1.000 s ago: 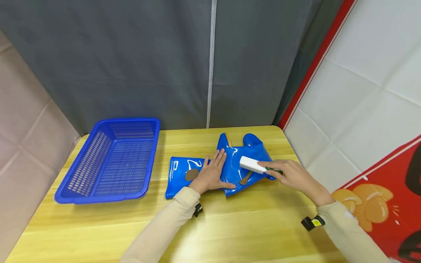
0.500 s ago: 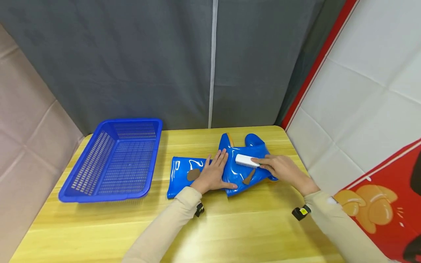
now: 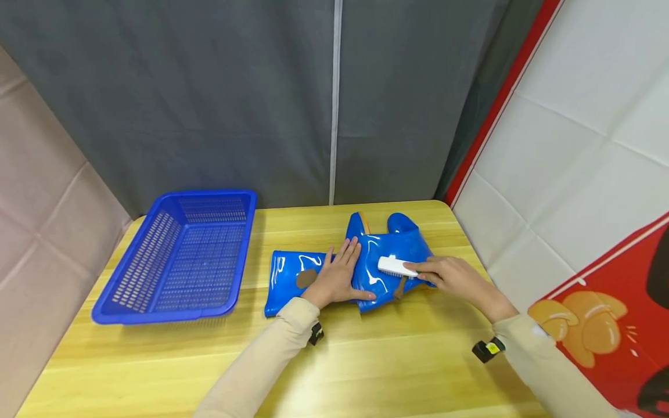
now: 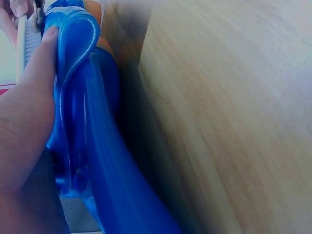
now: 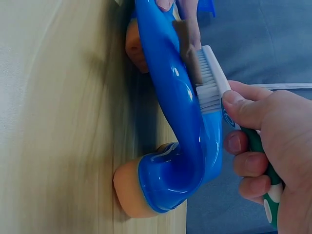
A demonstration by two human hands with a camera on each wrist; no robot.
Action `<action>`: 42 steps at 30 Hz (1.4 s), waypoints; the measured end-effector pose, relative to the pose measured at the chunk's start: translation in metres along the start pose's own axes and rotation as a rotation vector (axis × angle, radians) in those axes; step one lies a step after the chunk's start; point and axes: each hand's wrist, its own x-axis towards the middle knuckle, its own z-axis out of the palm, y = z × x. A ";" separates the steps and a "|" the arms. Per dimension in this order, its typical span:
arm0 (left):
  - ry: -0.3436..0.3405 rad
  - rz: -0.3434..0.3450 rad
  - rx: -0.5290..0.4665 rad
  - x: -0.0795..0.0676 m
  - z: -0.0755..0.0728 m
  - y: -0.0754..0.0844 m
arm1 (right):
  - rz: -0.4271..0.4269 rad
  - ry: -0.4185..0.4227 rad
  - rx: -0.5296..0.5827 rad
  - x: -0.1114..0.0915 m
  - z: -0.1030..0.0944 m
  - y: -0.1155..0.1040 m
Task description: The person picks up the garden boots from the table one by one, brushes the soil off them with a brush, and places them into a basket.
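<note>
A pair of glossy blue rubber boots (image 3: 376, 247) with orange soles (image 5: 134, 187) lies on the table, one across the other. My left hand (image 3: 337, 278) rests on them with its fingers spread, its thumb against the upper boot's stitched rim (image 4: 93, 41). In my right hand (image 3: 460, 281) I grip a white scrub brush (image 3: 394, 266) with a green and white handle (image 5: 263, 165). Its bristles (image 5: 208, 83) touch a thin brown patch (image 5: 187, 53) on the upper boot. Another brown patch (image 3: 306, 278) shows on the lower boot's shaft, partly behind my left hand.
A blue plastic basket (image 3: 243, 244) with nothing in it stands at the left of the wooden table (image 3: 366, 371). A grey curtain (image 3: 209, 104) hangs behind the table. A white and red panel (image 3: 564, 174) borders the right side.
My right hand has slid the brush left over the boot, then back toward me. The brown patch under it has shifted slightly right. My left hand stays on the boots.
</note>
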 end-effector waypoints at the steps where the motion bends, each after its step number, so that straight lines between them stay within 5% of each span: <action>1: 0.000 0.001 0.000 0.000 0.000 0.000 | 0.000 0.003 0.006 -0.002 0.001 0.000; 10: -0.006 -0.008 0.007 -0.001 0.000 0.000 | -0.044 0.077 0.037 -0.016 0.003 -0.004; 20: -0.002 0.001 0.020 0.001 0.002 0.000 | -0.006 0.030 0.004 -0.034 0.004 -0.014; 30: 0.009 0.010 -0.004 0.000 0.003 0.000 | -0.019 0.074 0.007 -0.040 0.012 -0.015; 42: 0.008 0.019 -0.025 -0.002 -0.019 0.009 | 0.035 0.264 0.001 -0.050 0.007 -0.001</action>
